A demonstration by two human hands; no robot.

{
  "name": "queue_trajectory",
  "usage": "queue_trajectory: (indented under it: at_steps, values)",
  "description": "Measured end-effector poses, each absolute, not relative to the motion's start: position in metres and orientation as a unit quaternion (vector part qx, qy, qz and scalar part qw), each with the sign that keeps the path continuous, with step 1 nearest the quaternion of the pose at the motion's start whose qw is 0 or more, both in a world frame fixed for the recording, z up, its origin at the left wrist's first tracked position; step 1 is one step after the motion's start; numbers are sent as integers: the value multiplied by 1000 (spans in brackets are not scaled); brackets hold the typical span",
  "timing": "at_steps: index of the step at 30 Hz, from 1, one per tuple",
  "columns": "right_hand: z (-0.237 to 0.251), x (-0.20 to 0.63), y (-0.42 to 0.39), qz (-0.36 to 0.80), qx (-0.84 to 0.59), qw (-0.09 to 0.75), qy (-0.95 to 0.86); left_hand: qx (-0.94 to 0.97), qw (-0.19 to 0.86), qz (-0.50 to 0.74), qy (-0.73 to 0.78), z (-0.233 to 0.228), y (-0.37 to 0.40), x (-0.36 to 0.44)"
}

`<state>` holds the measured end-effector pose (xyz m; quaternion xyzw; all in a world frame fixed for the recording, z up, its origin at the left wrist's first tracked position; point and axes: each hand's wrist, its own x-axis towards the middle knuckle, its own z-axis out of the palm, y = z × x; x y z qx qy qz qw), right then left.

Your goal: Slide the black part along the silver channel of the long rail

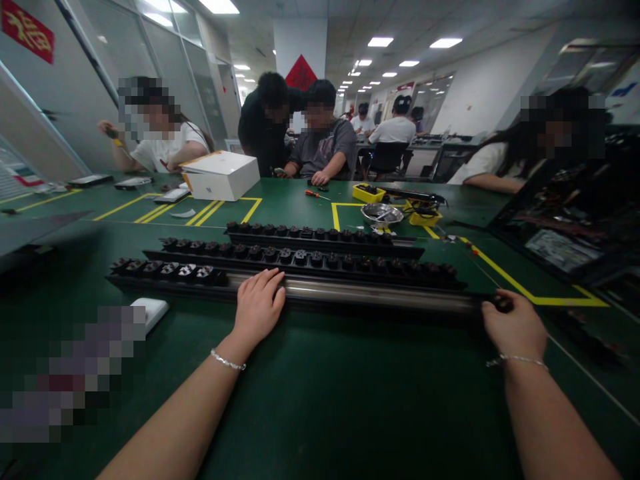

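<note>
The nearest long black rail (350, 290) lies crosswise in front of me, with a shiny metal channel along its middle and right. Several small black round plug-like pieces (187, 271) with metal tops fill its left part. My left hand (260, 303) rests on the rail near the last of these, fingers stretched over the edge. At the rail's right end my right hand (517, 325) has its thumb and fingers around a small dark round piece (503, 304), partly hidden. Behind lie a second rail (285, 257) and a third, shorter rail (320, 233), both carrying rows of similar black pieces.
A white box (223, 175), an orange screwdriver (315, 194), a metal bowl (382, 214) and yellow bins (369, 193) stand farther back on the green table (350, 400). A white object (150, 313) lies left, beside a blurred patch. Several people sit around; dark equipment (565, 220) is at right.
</note>
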<state>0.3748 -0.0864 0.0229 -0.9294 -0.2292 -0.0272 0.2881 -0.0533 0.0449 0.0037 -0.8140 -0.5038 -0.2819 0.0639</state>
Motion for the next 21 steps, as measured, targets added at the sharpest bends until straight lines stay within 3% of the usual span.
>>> queue_trajectory:
  at_steps: [21]
  values:
    - [18,400,-94,-56,-926,322,-189,-816,61,-284,-499,5,44,-54]
